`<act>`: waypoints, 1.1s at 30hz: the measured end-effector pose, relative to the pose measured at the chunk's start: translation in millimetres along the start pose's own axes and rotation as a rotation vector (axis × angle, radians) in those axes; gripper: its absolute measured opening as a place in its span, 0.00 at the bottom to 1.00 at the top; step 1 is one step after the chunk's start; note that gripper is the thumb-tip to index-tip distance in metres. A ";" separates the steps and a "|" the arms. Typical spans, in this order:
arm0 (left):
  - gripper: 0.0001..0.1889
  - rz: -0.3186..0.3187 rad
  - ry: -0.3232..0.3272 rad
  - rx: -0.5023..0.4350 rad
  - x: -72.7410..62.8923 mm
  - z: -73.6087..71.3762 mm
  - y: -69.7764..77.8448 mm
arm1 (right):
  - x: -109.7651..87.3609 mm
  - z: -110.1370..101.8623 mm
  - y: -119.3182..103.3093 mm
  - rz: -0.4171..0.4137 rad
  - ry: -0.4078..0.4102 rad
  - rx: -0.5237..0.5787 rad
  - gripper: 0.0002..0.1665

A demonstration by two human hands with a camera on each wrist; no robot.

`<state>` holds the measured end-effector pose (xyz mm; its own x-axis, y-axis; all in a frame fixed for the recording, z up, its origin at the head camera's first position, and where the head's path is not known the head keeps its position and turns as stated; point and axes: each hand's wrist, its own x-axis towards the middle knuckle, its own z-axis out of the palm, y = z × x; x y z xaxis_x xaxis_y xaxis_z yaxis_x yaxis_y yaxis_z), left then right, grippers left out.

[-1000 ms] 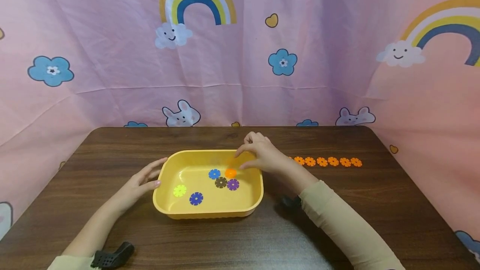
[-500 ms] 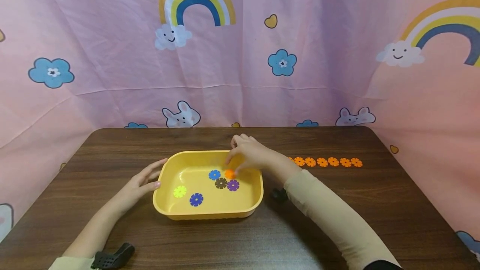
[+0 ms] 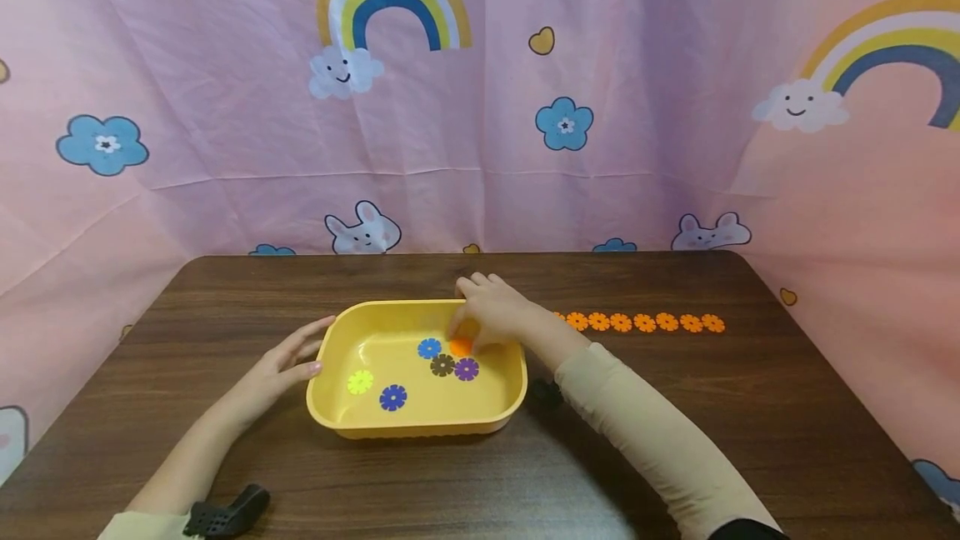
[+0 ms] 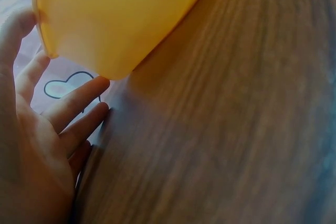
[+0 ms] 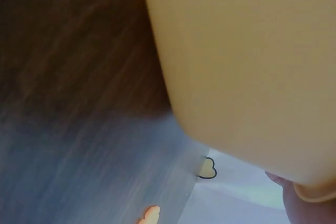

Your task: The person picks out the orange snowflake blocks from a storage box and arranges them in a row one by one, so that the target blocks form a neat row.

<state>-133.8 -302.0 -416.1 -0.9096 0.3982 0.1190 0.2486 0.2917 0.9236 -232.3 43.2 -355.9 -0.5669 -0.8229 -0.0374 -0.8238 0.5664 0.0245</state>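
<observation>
A yellow plastic basin (image 3: 420,417) stands on the table with several small notched flower-shaped discs inside. My left hand (image 3: 272,372) rests against its left end, fingers fairly straight, thumb and fingertips touching the wall; the left wrist view shows these fingers (image 4: 73,103) from outside. My right hand (image 3: 491,311) reaches over the far right rim, its thumb and forefinger closed around an orange disc (image 3: 461,347) on the basin floor. Beside that lie a light blue disc (image 3: 429,348), a brown disc (image 3: 442,365) and a purple disc (image 3: 467,369). The right wrist view shows mostly the basin's outer wall (image 5: 252,77).
A row of several orange discs (image 3: 644,323) lies on the dark wooden table (image 3: 750,407), right of the basin. In the basin's left part are a yellow-green disc (image 3: 360,382) and a dark blue disc (image 3: 393,397). A patterned pink curtain (image 3: 487,190) hangs behind.
My right hand has moved left and down into the basin, bringing its fingertips around the orange disc. More of the orange row shows behind the forearm. My left hand and the basin stay put.
</observation>
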 end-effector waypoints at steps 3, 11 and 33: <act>0.31 0.013 -0.010 -0.005 0.6 -3.7 1.7 | 3.1 -3.4 -1.5 0.005 -0.006 -0.027 0.23; 0.30 0.026 -0.010 0.012 1.8 -2.3 -2.9 | 2.3 -2.8 -3.4 0.041 -0.035 -0.054 0.22; 0.31 0.017 0.005 0.037 2.2 -3.0 -2.7 | 1.7 -1.9 -3.0 0.069 0.023 0.063 0.17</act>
<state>-137.4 -304.6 -417.2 -0.9067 0.3990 0.1367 0.2764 0.3171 0.9072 -230.8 40.1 -354.1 -0.6230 -0.7821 -0.0151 -0.7813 0.6231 -0.0367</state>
